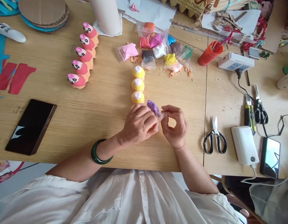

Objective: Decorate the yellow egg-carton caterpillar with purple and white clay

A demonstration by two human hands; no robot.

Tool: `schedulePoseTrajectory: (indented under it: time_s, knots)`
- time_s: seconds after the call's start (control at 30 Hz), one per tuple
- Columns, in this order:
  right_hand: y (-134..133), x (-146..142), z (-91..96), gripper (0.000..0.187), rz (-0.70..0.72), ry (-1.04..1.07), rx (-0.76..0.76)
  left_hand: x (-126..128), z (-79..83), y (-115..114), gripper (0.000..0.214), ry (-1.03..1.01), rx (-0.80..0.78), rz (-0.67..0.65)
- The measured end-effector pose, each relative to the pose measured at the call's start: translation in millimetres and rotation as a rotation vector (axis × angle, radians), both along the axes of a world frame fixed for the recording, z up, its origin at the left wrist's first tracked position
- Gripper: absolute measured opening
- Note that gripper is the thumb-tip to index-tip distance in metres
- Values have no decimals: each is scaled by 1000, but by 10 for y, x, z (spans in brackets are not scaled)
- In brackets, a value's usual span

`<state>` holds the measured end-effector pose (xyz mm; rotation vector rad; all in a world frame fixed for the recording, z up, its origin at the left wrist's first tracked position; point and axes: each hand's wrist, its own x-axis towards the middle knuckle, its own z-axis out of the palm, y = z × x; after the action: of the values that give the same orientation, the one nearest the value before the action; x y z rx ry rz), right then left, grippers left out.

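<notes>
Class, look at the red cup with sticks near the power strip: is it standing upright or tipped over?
Tipped. The red cup leans toward the white power strip, with its thin sticks pointing sideways out of its mouth.

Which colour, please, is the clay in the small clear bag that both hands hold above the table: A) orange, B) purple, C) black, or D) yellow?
B: the small clear bag pinched between the left hand and the right hand holds purple clay, just below the row of three yellow clay figures.
</notes>
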<state>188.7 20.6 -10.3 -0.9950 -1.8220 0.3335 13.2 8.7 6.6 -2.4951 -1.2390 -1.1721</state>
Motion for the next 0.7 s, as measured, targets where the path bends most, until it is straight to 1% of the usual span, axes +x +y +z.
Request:
schedulePoseTrajectory:
  time_s: [0.1,0.2,0.27,0.37,0.4,0.47,0.5,0.53,0.6,0.7]
  knots:
    - [-15,-10,-15,17,-20,27,-111,0,-2,6,23,48,20,25]
    - [-35,-32,-19,16,-8,115,-224,-6,-6,-5,24,51,38,5]
    - [-41,-34,-21,17,31,180,-253,-11,-7,-23,24,-9,52,-19]
    - [-36,-10,-36,18,100,227,-248,-28,1,-43,13,-131,61,-15]
    - [-33,0,-42,18,115,239,-245,-35,5,-41,24,-156,44,-17]
    - [-30,15,-50,16,129,277,-259,-50,6,-28,58,-148,-38,-35]
    - [-29,19,-49,15,131,300,-280,-57,1,-18,70,-118,-94,-39]
    - [-27,21,-43,14,135,323,-311,-62,-10,-10,77,-84,-149,-31]
    - [-13,27,-20,17,150,371,-403,-70,-43,-3,74,-31,-209,4]
    - [42,51,21,29,207,454,-562,-74,-88,-20,59,-36,-216,8]
